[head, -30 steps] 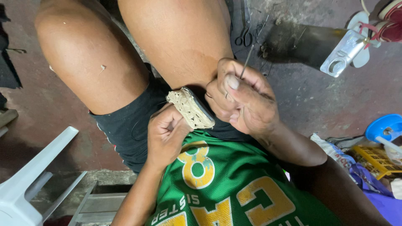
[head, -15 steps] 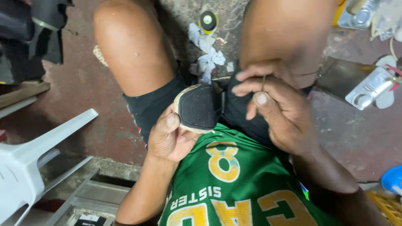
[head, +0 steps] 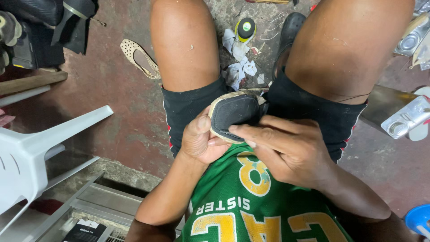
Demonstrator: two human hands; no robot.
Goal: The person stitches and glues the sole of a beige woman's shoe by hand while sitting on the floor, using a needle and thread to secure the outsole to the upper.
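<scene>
Shoe [head: 234, 117] on the lap, both hands working it, repair looks partway through

The left hand [head: 200, 140] is clamped round the shoe's heel end, thumb pressed on the pale rim; the right hand [head: 286, 148] lies across it with fingers stretched nearly flat, fingertips touching the dark sole, not really gripping, and I can't tell if it pinches a needle or thread; the shoe sits between the thighs, just above the green jersey [head: 251, 197]; judging by the look, the dark sole is already seated on the pale upper, though the edge by the thumb seems rough, so I'd guess finishing that edge is what's left; its mate [head: 139, 58] lies on the floor beside the left knee, apparently untouched; a glue bottle [head: 245, 28] and paper scraps [head: 237, 67] sit between the knees; a white chair [head: 40, 148] stands at the left edge.
</scene>
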